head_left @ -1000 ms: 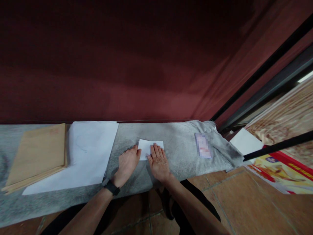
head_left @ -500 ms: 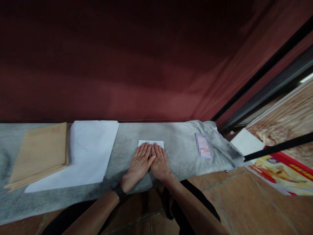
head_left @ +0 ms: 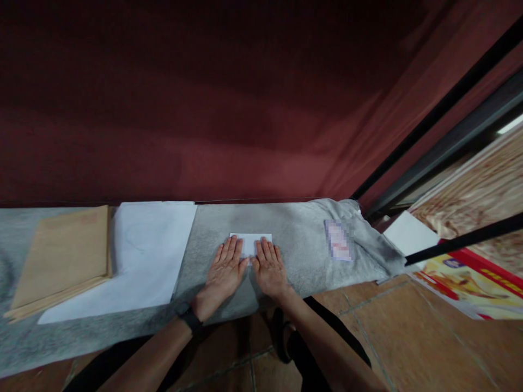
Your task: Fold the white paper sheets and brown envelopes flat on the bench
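Note:
A small white piece of paper (head_left: 249,247) lies on the grey cloth (head_left: 286,218) in front of me. My left hand (head_left: 226,267) rests flat on its left side, fingers stretched out and pointing away from me. On its right side my right hand (head_left: 269,268) lies flat in the same way. Between the two hands the paper's middle shows, and its far edge sticks out past the fingertips. The thumbs point inward with a small gap between them. Neither hand grips anything.
Brown envelopes (head_left: 67,253) lie stacked at the left, partly over large white sheets (head_left: 151,256). To the right is a pinkish slip (head_left: 339,240), partly blurred. A dark red wall (head_left: 245,136) rises behind. Black bars (head_left: 469,239) and a colourful box (head_left: 469,277) are at the far right.
My hands have moved apart, the left one leftward, uncovering the middle of the white paper. The view has shifted slightly.

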Action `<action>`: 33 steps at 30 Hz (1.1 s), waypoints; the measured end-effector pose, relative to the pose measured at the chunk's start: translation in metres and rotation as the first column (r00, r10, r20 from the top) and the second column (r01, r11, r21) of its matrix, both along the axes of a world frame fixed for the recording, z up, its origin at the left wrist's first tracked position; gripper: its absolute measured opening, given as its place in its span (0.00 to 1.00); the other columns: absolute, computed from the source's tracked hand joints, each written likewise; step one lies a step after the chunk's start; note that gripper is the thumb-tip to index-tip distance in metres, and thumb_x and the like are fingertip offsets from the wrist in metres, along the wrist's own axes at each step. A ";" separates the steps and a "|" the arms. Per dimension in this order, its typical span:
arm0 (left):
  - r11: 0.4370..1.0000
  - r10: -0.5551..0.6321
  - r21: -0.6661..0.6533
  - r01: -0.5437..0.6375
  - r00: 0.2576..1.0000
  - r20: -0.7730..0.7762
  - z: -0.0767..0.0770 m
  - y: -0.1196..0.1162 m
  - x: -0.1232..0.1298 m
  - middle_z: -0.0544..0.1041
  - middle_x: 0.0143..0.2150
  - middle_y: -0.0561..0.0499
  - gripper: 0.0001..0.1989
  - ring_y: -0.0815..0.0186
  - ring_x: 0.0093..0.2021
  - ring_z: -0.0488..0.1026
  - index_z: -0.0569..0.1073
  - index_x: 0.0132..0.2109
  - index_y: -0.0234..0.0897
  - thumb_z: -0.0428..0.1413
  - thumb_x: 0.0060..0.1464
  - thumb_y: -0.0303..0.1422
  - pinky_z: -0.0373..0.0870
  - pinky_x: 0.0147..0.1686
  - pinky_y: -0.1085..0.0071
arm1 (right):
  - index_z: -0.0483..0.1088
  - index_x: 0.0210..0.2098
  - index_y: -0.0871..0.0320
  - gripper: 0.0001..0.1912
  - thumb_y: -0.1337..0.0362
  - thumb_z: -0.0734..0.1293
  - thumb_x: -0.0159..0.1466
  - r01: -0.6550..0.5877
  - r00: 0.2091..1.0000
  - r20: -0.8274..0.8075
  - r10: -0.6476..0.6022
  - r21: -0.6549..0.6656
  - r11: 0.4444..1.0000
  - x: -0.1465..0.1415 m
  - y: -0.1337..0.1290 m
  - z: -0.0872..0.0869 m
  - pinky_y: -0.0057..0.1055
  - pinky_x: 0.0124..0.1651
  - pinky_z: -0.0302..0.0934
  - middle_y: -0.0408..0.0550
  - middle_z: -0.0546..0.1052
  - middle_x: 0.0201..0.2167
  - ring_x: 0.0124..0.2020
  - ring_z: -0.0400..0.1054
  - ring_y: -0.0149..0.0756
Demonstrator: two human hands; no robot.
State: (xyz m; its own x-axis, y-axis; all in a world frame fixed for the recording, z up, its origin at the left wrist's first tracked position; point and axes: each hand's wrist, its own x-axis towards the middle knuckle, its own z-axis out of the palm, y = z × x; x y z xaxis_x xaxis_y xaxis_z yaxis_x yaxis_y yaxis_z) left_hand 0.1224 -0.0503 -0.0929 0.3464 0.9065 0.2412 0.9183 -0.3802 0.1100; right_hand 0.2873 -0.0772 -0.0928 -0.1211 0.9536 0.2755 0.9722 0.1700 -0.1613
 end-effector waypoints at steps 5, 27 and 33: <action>0.999 0.038 -0.006 -0.038 0.999 -0.016 0.001 0.001 -0.003 0.56 0.73 0.35 0.31 0.53 0.74 0.51 0.58 0.70 0.25 0.41 0.68 0.40 0.51 0.71 0.53 | 0.53 0.72 0.62 0.29 0.59 0.54 0.75 0.025 1.000 0.013 -0.025 -0.014 1.000 0.008 -0.001 0.001 0.45 0.72 0.44 0.54 0.55 0.72 0.72 0.51 0.46; 0.971 -0.220 0.074 0.228 0.970 -0.103 0.020 -0.005 0.009 0.61 0.72 0.36 0.29 0.58 0.73 0.53 0.60 0.69 0.23 0.39 0.62 0.24 0.53 0.72 0.54 | 0.53 0.71 0.64 0.28 0.61 0.50 0.75 -0.164 0.982 -0.112 0.150 -0.125 0.979 -0.006 0.006 0.016 0.42 0.73 0.44 0.53 0.56 0.72 0.73 0.47 0.40; 0.980 -0.193 0.016 0.196 0.973 -0.125 0.018 -0.006 0.013 0.61 0.71 0.34 0.29 0.57 0.74 0.51 0.60 0.69 0.21 0.38 0.62 0.23 0.51 0.73 0.54 | 0.53 0.72 0.62 0.28 0.61 0.49 0.76 -0.119 0.993 -0.016 0.118 -0.125 0.985 -0.003 0.006 0.009 0.42 0.73 0.42 0.52 0.55 0.72 0.73 0.47 0.40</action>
State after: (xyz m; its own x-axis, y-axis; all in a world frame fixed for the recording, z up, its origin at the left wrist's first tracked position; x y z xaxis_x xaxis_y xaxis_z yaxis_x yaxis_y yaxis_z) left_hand 0.1351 -0.0562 -0.0745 0.5441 0.8122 0.2106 0.8322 -0.5543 -0.0121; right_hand 0.2843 -0.0712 -0.0839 -0.2337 0.9597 0.1562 0.9447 0.2621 -0.1971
